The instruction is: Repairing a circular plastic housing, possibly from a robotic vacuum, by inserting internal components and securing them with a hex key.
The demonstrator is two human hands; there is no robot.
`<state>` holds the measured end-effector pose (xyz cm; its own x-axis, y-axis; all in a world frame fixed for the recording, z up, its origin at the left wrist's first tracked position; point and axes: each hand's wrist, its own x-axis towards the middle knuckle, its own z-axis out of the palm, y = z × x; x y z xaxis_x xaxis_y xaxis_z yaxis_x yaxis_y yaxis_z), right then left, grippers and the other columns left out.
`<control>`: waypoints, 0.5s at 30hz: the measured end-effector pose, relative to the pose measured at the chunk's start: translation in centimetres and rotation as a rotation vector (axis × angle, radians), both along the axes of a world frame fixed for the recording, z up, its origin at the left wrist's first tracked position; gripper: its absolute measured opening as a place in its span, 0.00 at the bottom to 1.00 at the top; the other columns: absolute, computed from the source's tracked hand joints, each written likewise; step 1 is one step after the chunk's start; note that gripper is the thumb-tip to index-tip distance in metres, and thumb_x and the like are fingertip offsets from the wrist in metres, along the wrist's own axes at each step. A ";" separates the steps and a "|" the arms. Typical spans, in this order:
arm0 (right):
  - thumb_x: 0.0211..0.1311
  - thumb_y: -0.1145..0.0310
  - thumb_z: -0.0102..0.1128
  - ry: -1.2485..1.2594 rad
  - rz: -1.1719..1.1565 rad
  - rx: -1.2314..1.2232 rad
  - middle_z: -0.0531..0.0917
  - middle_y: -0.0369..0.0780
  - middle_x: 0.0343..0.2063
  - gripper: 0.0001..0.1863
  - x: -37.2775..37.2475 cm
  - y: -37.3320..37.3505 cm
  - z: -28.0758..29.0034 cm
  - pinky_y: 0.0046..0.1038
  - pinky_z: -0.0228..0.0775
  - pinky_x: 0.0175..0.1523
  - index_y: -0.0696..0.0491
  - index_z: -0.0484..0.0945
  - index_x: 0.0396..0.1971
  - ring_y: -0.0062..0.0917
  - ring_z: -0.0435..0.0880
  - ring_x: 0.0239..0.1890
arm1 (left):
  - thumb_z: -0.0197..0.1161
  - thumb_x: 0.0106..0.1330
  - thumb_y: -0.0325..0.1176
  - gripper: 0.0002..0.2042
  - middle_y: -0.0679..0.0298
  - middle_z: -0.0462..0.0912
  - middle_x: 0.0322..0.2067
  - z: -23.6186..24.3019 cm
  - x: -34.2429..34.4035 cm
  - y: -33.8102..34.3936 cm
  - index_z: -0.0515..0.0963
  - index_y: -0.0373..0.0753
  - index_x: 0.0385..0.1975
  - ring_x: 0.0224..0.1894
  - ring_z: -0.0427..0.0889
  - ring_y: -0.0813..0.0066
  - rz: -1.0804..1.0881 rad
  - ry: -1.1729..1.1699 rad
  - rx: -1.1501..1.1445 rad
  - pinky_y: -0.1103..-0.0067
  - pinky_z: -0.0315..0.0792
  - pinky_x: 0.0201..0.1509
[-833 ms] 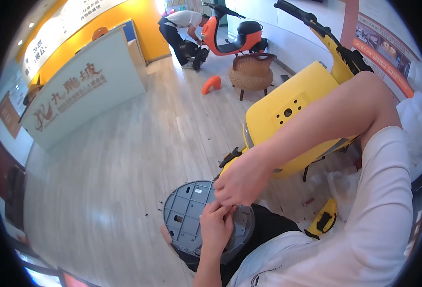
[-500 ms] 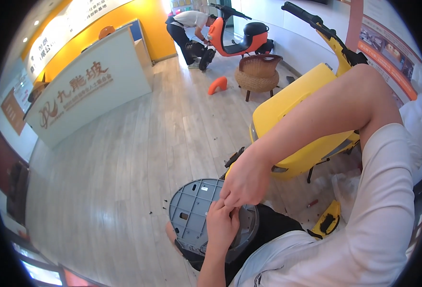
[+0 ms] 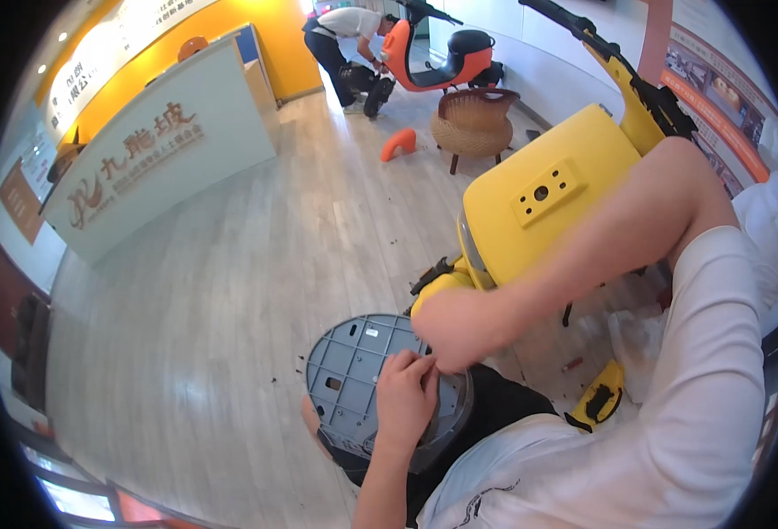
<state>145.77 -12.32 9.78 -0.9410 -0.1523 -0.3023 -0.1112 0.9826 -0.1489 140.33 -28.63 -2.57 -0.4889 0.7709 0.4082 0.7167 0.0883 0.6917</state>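
Note:
On my lap lies a rounded grey plastic base (image 3: 342, 359) with a grid of ribs and several holes, like the underside of a scooter seat. My left hand (image 3: 404, 398) is over its right half, fingers bent and pressed together. Coming across from the right, my right hand (image 3: 461, 331) is curled, and its fingertips meet those of the left hand just above the base. The right hand is smeared by motion. Whatever the fingers pinch is hidden between them.
A yellow scooter (image 3: 530, 194) stands close on my right. Beside my leg lie a yellow part (image 3: 602, 394) and a small red-handled tool (image 3: 572, 363). Dark screws (image 3: 300, 358) dot the floor. Farther off are a wicker chair (image 3: 472, 132), an orange curved piece (image 3: 398, 145), and a person (image 3: 351, 25) bending at an orange scooter (image 3: 442, 70).
My right forearm has dropped and its wrist has turned, uncovering a raised plate with holes on the yellow scooter. The view has shifted slightly. Both hands stay together over the grey base.

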 end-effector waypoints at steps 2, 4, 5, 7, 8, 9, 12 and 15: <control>0.44 0.59 0.71 -0.214 -0.290 -0.040 0.85 0.54 0.23 0.16 -1.7 1.6 -1.1 0.41 0.82 0.38 0.60 0.86 0.20 0.46 0.88 0.30 | 0.71 0.60 0.26 0.03 0.57 0.80 0.29 0.2 0.0 0.2 0.86 0.35 0.32 0.36 0.80 0.54 0.008 -0.025 -0.015 0.66 0.74 0.40; 0.45 0.62 0.71 -0.331 -0.314 -0.137 0.86 0.55 0.25 0.13 -1.6 1.2 0.5 0.42 0.81 0.39 0.59 0.86 0.22 0.46 0.89 0.32 | 0.71 0.61 0.26 0.04 0.57 0.80 0.28 0.5 -0.2 0.6 0.86 0.34 0.33 0.35 0.80 0.55 0.025 -0.066 -0.031 0.67 0.74 0.40; 0.45 0.62 0.71 -0.361 -0.319 -0.157 0.86 0.55 0.25 0.13 -0.8 0.9 1.1 0.42 0.81 0.39 0.59 0.86 0.22 0.46 0.89 0.32 | 0.71 0.61 0.27 0.04 0.57 0.80 0.29 0.7 -0.3 0.6 0.87 0.35 0.34 0.36 0.80 0.55 0.019 -0.051 -0.032 0.67 0.75 0.41; 0.46 0.67 0.70 -0.058 -0.041 0.068 0.86 0.53 0.26 0.10 0.0 0.5 2.5 0.41 0.81 0.38 0.58 0.87 0.26 0.43 0.89 0.33 | 0.71 0.62 0.27 0.05 0.57 0.81 0.31 0.7 -0.3 0.4 0.87 0.35 0.35 0.37 0.80 0.56 0.023 -0.067 -0.059 0.67 0.75 0.42; 0.48 0.68 0.70 -0.051 -0.014 0.099 0.86 0.52 0.26 0.09 0.1 0.5 3.7 0.41 0.81 0.39 0.60 0.86 0.25 0.45 0.88 0.34 | 0.72 0.62 0.27 0.05 0.58 0.82 0.32 0.8 -0.3 0.4 0.87 0.35 0.36 0.37 0.81 0.58 0.023 -0.100 0.010 0.69 0.75 0.42; 0.51 0.69 0.71 -0.041 0.024 0.132 0.86 0.52 0.27 0.09 -0.2 0.9 4.4 0.42 0.82 0.41 0.61 0.86 0.25 0.46 0.88 0.36 | 0.73 0.62 0.26 0.06 0.59 0.84 0.34 0.9 -0.4 0.3 0.87 0.34 0.36 0.37 0.83 0.60 0.037 -0.131 0.081 0.71 0.76 0.41; 0.55 0.70 0.68 0.138 0.031 -0.064 0.85 0.51 0.26 0.08 0.0 2.0 4.1 0.43 0.80 0.40 0.61 0.85 0.26 0.46 0.87 0.34 | 0.74 0.61 0.25 0.07 0.59 0.85 0.36 1.2 -0.7 -0.5 0.87 0.34 0.37 0.37 0.85 0.64 0.148 -0.243 0.231 0.74 0.77 0.41; 0.58 0.71 0.65 0.355 0.111 -0.334 0.84 0.49 0.23 0.07 0.8 2.4 2.0 0.43 0.77 0.41 0.60 0.85 0.27 0.47 0.85 0.33 | 0.72 0.62 0.22 0.07 0.60 0.85 0.36 2.2 -1.3 -2.1 0.87 0.34 0.39 0.36 0.84 0.68 0.185 -0.002 0.195 0.77 0.77 0.41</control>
<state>146.56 -9.95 11.74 -0.9497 -0.2909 0.1157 -0.3129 0.8672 -0.3874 139.00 -30.76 -0.39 -0.6155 0.5750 0.5390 0.6993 0.0829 0.7100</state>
